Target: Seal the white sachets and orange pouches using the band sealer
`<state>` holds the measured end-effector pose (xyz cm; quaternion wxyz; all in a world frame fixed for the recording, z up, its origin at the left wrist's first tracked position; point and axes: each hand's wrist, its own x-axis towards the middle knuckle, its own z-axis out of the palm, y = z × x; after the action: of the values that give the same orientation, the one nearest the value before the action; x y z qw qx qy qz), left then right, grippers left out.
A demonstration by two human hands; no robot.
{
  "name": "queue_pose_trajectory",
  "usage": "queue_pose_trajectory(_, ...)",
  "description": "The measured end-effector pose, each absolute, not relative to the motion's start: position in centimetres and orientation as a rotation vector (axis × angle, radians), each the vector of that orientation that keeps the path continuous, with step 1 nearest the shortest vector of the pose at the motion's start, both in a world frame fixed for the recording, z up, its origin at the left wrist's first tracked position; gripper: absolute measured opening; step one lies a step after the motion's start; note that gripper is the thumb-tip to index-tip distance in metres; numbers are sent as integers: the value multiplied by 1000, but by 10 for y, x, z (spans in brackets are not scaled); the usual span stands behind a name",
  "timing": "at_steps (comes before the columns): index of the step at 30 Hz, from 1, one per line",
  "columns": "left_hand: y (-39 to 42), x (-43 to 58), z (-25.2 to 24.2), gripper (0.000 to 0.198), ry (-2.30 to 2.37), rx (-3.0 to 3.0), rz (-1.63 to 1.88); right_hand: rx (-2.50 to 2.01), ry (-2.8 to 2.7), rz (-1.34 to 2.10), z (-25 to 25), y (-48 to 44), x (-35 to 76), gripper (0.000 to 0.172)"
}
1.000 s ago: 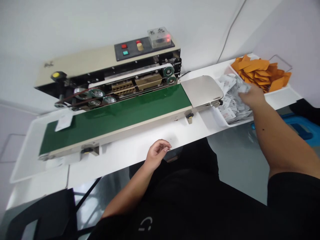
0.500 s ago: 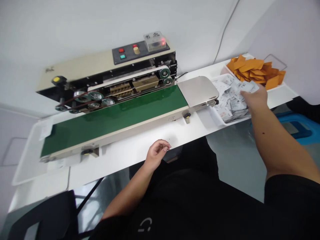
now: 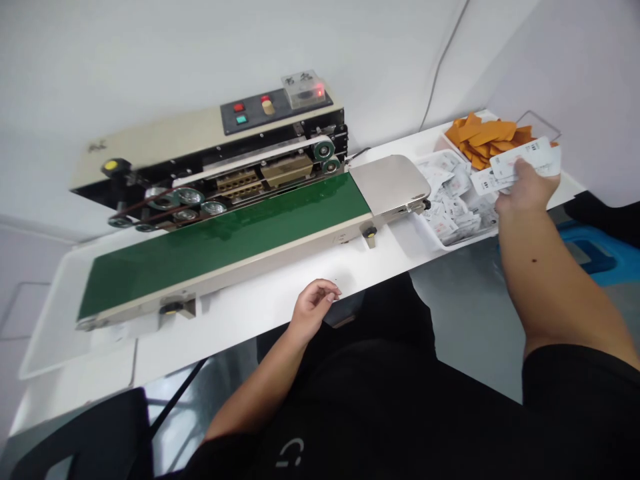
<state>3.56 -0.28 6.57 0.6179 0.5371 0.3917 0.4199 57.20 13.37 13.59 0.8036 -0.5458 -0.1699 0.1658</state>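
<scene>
Several white sachets (image 3: 520,163) sit fanned in the right hand (image 3: 525,193), pinched between thumb and fingers above the tray (image 3: 431,230) of loose sachets, just beside the orange packets (image 3: 483,133). The left hand (image 3: 314,308) rests loosely curled, holding nothing, on the tabletop (image 3: 250,310) edge near the green conveyor belt (image 3: 225,233).

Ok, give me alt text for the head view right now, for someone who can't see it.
The right hand holds a few white packets by a tray of more, beside orange packets. The left hand rests empty on the white table edge, before a sealing machine's green belt.
</scene>
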Motion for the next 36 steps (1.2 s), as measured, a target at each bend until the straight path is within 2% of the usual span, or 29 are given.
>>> queue_pose_trajectory(4,-3,40,70,26,888,1209,994,-1034,-267,491,166,111,522,35)
queue_pose_trajectory(6,-5,46,74,26,868,1180,1007,-1000,-336,630,177,85,477,28)
queue_pose_trajectory(10,-8,63,88,34,729,1064,1035,-1010,-519,941,180,23,371,52)
queue_pose_trajectory(14,-8,81,104,59,631,949,1049,-1136,-526,1228,165,-15,293,56)
queue_pose_trajectory(17,-10,92,112,67,635,837,1105,-1106,-537,1253,150,-20,257,58)
queue_pose_trajectory(23,-26,99,102,61,752,603,1144,-1141,-715,1096,122,-24,218,66)
queue_pose_trajectory(29,-27,83,84,56,785,629,1144,-1237,-886,1202,110,-16,226,53)
queue_pose_trajectory(36,-23,72,79,50,827,632,1171,-1213,-961,1333,123,-3,244,65)
